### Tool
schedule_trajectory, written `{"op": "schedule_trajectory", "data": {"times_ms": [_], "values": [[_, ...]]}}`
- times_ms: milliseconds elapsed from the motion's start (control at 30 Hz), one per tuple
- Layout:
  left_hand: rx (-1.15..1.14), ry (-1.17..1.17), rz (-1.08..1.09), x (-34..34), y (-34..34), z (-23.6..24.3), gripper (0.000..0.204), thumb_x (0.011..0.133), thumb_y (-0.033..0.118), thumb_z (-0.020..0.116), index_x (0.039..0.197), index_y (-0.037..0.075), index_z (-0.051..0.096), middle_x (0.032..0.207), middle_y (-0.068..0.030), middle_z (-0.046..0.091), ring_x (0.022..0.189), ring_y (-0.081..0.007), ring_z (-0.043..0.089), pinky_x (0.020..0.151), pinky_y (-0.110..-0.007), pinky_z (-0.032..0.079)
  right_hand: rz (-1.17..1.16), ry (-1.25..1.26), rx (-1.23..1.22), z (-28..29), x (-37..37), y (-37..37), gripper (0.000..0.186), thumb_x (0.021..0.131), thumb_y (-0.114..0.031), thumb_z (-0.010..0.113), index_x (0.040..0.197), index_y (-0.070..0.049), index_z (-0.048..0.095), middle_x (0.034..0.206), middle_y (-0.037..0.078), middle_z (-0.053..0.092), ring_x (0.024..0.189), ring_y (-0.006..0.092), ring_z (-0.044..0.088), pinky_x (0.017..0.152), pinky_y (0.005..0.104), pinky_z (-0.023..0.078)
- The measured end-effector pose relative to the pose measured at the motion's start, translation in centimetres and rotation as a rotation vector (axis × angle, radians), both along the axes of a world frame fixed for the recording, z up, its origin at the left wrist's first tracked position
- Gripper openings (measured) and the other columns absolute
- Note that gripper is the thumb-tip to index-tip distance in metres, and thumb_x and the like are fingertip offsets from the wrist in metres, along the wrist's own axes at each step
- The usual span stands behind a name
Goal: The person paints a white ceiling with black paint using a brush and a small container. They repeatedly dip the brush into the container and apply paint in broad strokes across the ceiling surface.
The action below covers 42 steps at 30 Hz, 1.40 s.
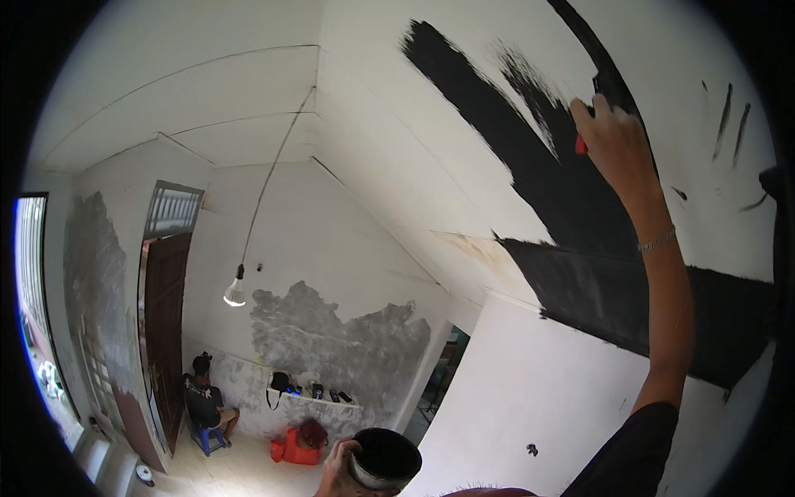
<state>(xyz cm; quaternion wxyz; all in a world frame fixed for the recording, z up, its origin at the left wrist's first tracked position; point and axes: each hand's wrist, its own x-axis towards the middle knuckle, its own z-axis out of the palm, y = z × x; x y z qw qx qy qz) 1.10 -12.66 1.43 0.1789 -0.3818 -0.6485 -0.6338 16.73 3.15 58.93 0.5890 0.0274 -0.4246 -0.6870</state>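
Dark can [374, 480] low, red handle [581, 144] high

Left hand [337, 465] clasps the can's left side; the right hand [614, 134] grips the red handle, which juts below its fingers, before black paint [580, 203]. Beyond, a bulb [235, 291] hangs; farther, a person [201, 399] sits.

Worn on my head, the left of two side-by-side fisheye cameras looks across the room, wide enough to span ceiling [190, 91] and floor [248, 468], its round rim bending straight edges. My right grip [611, 132] and left grip [336, 465] are near it; the grey-patched wall [344, 348] stands well beyond.
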Motion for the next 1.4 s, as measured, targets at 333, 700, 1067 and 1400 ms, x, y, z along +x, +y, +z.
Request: {"op": "schedule_trajectory", "data": {"times_ms": [333, 700, 1067, 1400], "values": [[0.063, -0.053, -0.285, 0.8, 3.5, 0.3, 0.116, 0.042, 0.049, 0.106, 0.125, 0.008, 0.036, 0.133, -0.0214, 0.057, 0.127, -0.0325, 0.058, 0.108, -0.047, 0.045, -0.178, -0.015, -0.322, -12.0, 7.9, 19.4, 0.02, 0.091, -0.006, 0.07, 0.108, -0.006, 0.06, 0.088, 0.011, 0.057, 0.071, 0.02, 0.065, 0.056, 0.029, 0.058], [0.075, -0.152, -0.552, -1.9, 7.5, -2.5, 0.113, 0.045, 0.043, 0.106, 0.125, 0.009, 0.035, 0.135, -0.02, 0.057, 0.127, -0.0305, 0.058, 0.107, -0.046, 0.048, -0.296, -0.235, -0.673, -17.2, 14.1, 20.1, 0.022, 0.091, -0.007, 0.072, 0.111, -0.003, 0.063, 0.101, 0.017, 0.067, 0.084, 0.0293, 0.071, 0.07, 0.038, 0.061], [0.09, -0.164, -0.644, -1.4, 10.4, -2.0, 0.113, 0.043, 0.056, 0.103, 0.122, 0.007, 0.039, 0.126, -0.019, 0.059, 0.12, -0.0327, 0.061, 0.101, -0.046, 0.053, -0.436, -0.318, -0.608, -3.5, 11.3, 5.3, 0.023, 0.093, -0.015, 0.073, 0.096, 0.003, 0.06, 0.083, 0.023, 0.065, 0.079, 0.0427, 0.065, 0.074, 0.0485, 0.051], [0.047, -0.182, -0.648, -1.7, 10.4, -1.6, 0.114, 0.042, 0.057, 0.102, 0.123, 0.006, 0.041, 0.123, -0.0203, 0.061, 0.118, -0.0357, 0.063, 0.099, -0.047, 0.053, -0.356, -0.021, -0.233, 1.8, 3.4, -10.9, 0.033, 0.089, -0.004, 0.076, 0.067, 0.001, 0.052, 0.061, 0.011, 0.054, 0.053, 0.0212, 0.056, 0.057, 0.0374, 0.05]]}}
